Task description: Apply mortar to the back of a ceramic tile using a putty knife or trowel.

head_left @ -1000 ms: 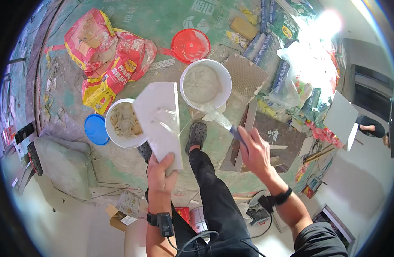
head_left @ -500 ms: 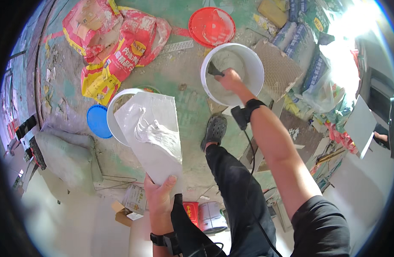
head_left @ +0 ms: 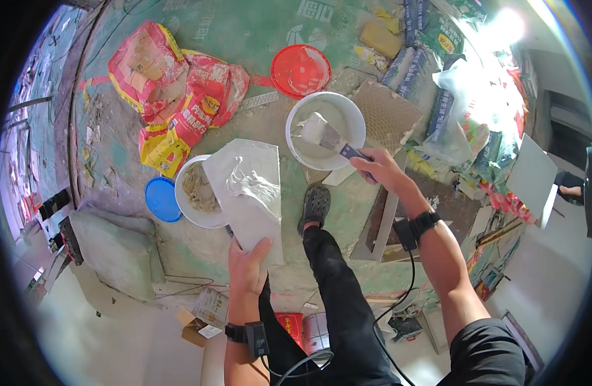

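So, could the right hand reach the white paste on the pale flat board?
Probably yes: the right hand holds a blue-handled metal scraper, and nothing visible blocks its way to the paste, which lies uncovered on the board.

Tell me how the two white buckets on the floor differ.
The right bucket holds smooth, pale paste; the left bucket holds lumpy, browner material. The right bucket has a putty knife across its mouth in this view; the left bucket is partly hidden behind the board in the left hand. Both are round and lidless.
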Demonstrator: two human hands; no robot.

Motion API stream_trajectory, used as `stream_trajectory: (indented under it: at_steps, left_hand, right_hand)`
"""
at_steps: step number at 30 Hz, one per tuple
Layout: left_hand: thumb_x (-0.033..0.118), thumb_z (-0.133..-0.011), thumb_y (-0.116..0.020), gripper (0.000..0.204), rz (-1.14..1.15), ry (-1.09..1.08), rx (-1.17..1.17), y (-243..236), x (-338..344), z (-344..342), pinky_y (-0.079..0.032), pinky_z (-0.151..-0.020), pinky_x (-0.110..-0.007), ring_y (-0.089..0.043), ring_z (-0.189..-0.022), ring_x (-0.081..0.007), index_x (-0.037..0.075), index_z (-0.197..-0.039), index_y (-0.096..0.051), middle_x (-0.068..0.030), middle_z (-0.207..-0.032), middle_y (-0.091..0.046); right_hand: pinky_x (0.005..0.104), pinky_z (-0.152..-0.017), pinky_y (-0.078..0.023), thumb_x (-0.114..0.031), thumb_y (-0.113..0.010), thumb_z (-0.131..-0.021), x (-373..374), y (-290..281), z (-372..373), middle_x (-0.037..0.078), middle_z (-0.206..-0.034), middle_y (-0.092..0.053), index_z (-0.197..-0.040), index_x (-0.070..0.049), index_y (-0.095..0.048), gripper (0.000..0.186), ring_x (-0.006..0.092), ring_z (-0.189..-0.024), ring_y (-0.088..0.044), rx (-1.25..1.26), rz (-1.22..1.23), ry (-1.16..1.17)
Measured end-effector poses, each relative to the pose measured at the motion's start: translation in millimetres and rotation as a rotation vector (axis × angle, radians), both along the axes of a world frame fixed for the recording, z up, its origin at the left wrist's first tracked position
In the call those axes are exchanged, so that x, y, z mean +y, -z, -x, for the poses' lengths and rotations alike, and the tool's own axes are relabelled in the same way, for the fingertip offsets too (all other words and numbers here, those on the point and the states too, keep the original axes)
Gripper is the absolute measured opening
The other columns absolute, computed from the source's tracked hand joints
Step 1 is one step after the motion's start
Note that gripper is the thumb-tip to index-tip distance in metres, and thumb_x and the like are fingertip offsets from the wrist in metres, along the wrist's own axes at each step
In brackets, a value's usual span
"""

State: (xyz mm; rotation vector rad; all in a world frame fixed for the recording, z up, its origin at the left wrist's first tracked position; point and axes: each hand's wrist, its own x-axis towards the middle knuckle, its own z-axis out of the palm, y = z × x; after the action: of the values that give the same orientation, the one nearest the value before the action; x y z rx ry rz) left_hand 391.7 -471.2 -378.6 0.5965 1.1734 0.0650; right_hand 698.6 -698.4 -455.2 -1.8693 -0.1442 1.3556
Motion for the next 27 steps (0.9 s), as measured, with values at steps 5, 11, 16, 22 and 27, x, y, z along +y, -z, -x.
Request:
stream_trajectory:
  at_steps: [5,11,16,22,27]
  left_hand:
    - [0.0,-0.087,-0.079,0.057,0.066,0.029,-0.089,1.9,-12.6,-17.6,-0.052,-0.101,-0.039,-0.065,-0.115,-0.023,0.0,-0.138,-0.052,-0.0095,-0.128,-0.065]
    - [0.0,-0.09,-0.077,0.051,0.161,0.049,-0.094,-30.2,-28.8,-37.7,-0.054,-0.098,-0.039,-0.067,-0.113,-0.0251,-0.003,-0.135,-0.054,-0.012,-0.125,-0.067]
    - [0.005,-0.092,-0.077,0.046,0.254,-0.001,-0.185,-53.4,-29.5,-38.9,-0.054,-0.093,-0.037,-0.066,-0.105,-0.0217,0.0,-0.133,-0.055,-0.0088,-0.118,-0.068]
    - [0.006,-0.095,-0.074,0.04,0.323,-0.137,-0.23,-47.5,-30.0,-17.5,-0.055,-0.081,-0.038,-0.067,-0.093,-0.0221,0.0,-0.13,-0.056,-0.01,-0.115,-0.067]
    - [0.007,-0.096,-0.073,0.035,0.367,-0.157,-0.253,-48.9,-25.0,-14.7,-0.053,-0.079,-0.039,-0.064,-0.088,-0.0203,0.0,-0.127,-0.056,-0.0076,-0.108,-0.066]
  right_hand:
    - [0.0268,-0.052,-0.04,-0.029,-0.07,-0.098,-6.5,-103.5,28.1,-0.002,-0.067,-0.057,-0.107,0.0,-0.075,0.031,0.007,-0.056,-0.05,-0.133,0.01,0.069]
    - [0.0361,-0.065,-0.052,-0.005,-0.075,-0.086,0.1,-152.4,90.2,0.012,-0.088,-0.061,-0.133,-0.006,-0.067,0.048,0.0267,-0.07,-0.063,-0.896,-0.149,-0.159]
    - [0.0387,-0.062,-0.053,0.001,-0.074,-0.073,-9.8,-156.9,129.7,0.007,-0.089,-0.054,-0.137,-0.014,-0.066,0.067,0.0254,-0.072,-0.061,-1.117,-0.043,-0.411]
    - [0.0374,-0.061,-0.053,0.002,-0.074,-0.072,-5.1,-189.7,157.0,0.006,-0.087,-0.053,-0.137,-0.011,-0.067,0.067,0.0246,-0.072,-0.061,-1.054,0.025,-0.463]
    - [0.037,-0.059,-0.051,0.002,-0.074,-0.072,-9.4,-197.5,163.5,0.007,-0.086,-0.052,-0.135,-0.011,-0.068,0.065,0.0236,-0.07,-0.06,-1.068,0.034,-0.472]
